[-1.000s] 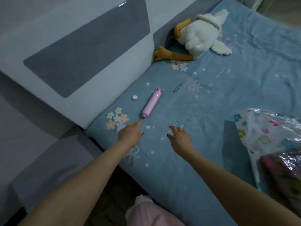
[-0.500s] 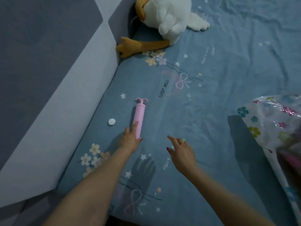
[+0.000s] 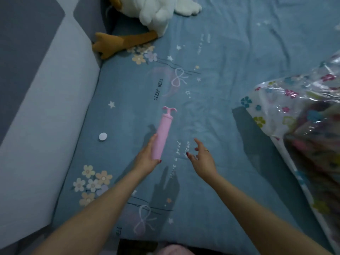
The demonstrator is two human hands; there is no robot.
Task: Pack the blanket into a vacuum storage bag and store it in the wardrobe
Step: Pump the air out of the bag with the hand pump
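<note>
A pink hand pump (image 3: 163,132) with a small T-handle is lifted off the blue bed sheet (image 3: 211,52). My left hand (image 3: 147,159) grips its lower end, fingers behind it and thumb at its base. To the right of the pump hovers my right hand (image 3: 201,156), fingers spread and loosely bent, holding nothing. At the right edge lies the clear flower-printed vacuum storage bag (image 3: 287,100), with the colourful blanket (image 3: 316,150) dimly visible inside it.
A small white round cap (image 3: 102,136) lies on the sheet left of the pump. A white plush duck (image 3: 154,13) with orange feet rests at the top against the grey padded headboard (image 3: 47,111), which runs along the left.
My left hand reached the pink pump, closed on its lower end and lifted it off the sheet. The camera moved closer and to the left. My right hand stayed beside it.
</note>
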